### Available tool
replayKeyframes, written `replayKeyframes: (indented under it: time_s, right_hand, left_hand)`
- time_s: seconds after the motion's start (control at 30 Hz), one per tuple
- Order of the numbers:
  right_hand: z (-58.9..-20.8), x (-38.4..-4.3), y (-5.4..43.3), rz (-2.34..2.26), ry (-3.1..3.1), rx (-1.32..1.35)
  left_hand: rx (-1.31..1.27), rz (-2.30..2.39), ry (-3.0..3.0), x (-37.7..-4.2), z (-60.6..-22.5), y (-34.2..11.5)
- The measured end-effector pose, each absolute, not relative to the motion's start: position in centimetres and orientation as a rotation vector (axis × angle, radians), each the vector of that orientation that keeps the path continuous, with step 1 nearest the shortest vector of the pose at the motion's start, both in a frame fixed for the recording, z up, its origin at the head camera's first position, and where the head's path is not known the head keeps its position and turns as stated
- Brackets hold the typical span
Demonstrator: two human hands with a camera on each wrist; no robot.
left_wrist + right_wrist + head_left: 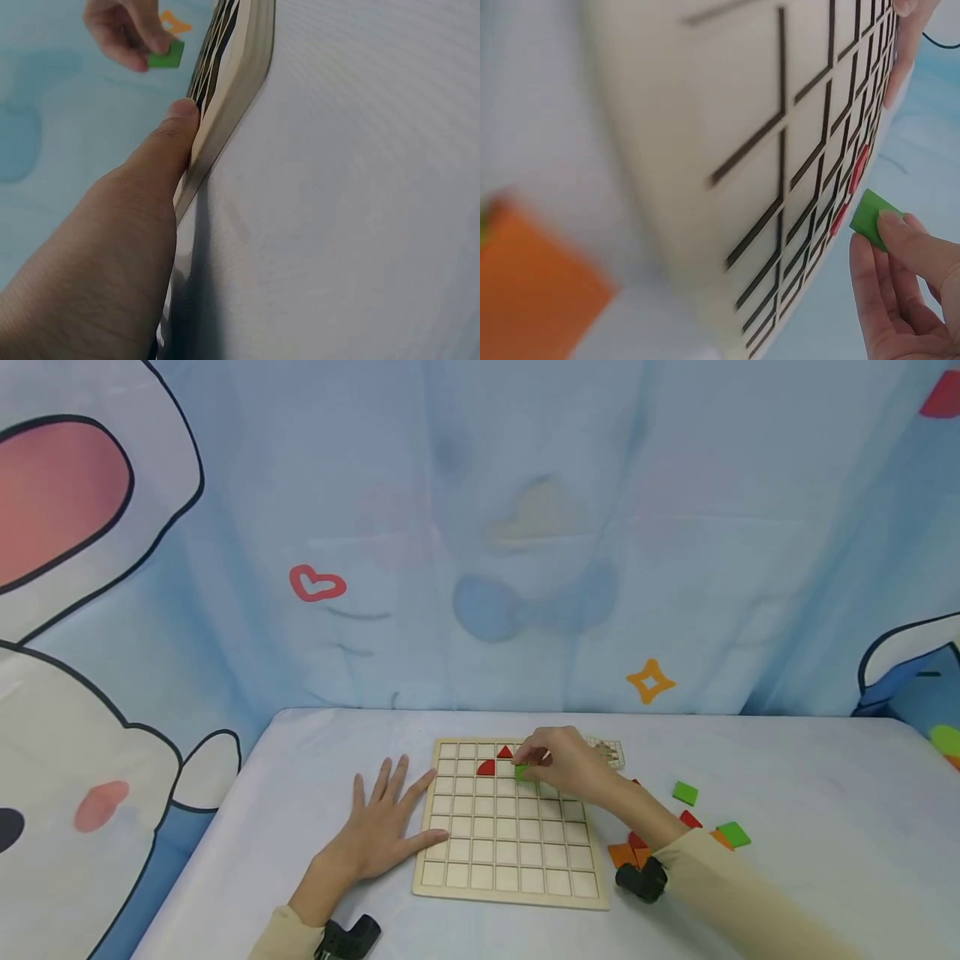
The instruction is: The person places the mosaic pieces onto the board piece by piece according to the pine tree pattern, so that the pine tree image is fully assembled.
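Pinching one flat, plain green four-sided tile (522, 772) between thumb and fingers, the person's right hand (566, 764) is over the far part of one pale wooden grid board (510, 898) in the head view. The board, seven cells along its near row, lies on a white cloth (825, 877). Two red pieces sit in its cells: a small triangle (505, 752) and a larger piece with a curved side (487, 767). The left hand (382, 831) is spread wide, touching the board's left edge. Right of the board lie two loose green tiles (685, 793), at least two red pieces (690, 819), partly covered, and three orange pieces (622, 855); one printed card (611, 753) is partly behind the right hand.

The left wrist view shows the left thumb against the board's rim, and the one green tile in the other hand's fingertips.

From the right wrist, the held tile looks smooth and evenly coloured, straight-edged; two red pieces show beyond the grid lines, and one blurred orange piece fills the lower left.
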State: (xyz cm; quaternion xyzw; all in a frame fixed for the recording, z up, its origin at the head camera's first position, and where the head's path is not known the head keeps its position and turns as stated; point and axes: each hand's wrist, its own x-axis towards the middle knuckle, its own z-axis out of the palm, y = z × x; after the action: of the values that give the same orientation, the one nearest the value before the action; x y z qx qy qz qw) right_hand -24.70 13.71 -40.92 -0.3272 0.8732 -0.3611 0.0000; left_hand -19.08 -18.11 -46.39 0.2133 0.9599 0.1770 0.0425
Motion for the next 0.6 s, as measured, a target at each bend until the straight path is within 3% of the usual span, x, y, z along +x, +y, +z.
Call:
replayKeyframes:
  time_s: [0.6]
  right_hand:
    - [-42.4,-26.6,11.3,-1.133,2.747,-0.936]
  left_hand:
    - [0.624,0.484,2.93,-19.2,-46.2,-18.0]
